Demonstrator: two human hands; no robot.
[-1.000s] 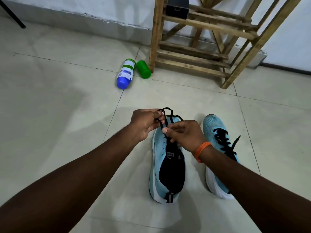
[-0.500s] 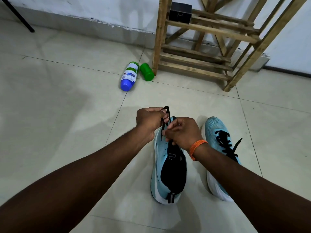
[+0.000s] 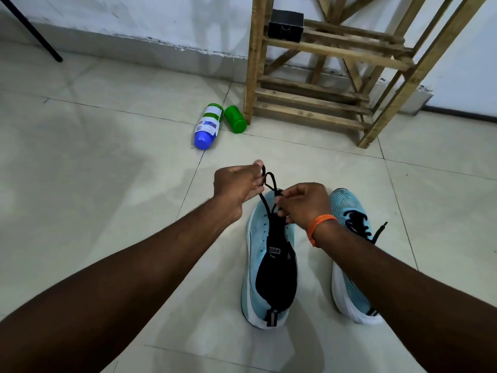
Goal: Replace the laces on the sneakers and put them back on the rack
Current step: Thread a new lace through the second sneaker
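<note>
Two light-blue sneakers stand on the tiled floor, toes pointing away from me. The left sneaker [image 3: 258, 265] has a black tongue and its black lace [image 3: 270, 184] is drawn up above the toe end. My left hand [image 3: 236, 187] pinches a loop of that lace and pulls it up and to the left. My right hand [image 3: 304, 203], with an orange band on the wrist, pinches the lace just above the eyelets. The right sneaker [image 3: 347, 211] is laced in black, and my right forearm hides part of it. The wooden rack [image 3: 317, 103] stands beyond the sneakers against the wall.
A blue-and-white bottle [image 3: 207, 127] and a green container [image 3: 235, 119] lie on the floor by the rack's left leg. A black box [image 3: 285, 25] sits on an upper rack shelf. A thin black pole [image 3: 35, 39] leans at the far left.
My left hand has moved left and slightly up, drawing the lace loop out longer. My right hand has kept its pinch on the lace over the sneaker.
</note>
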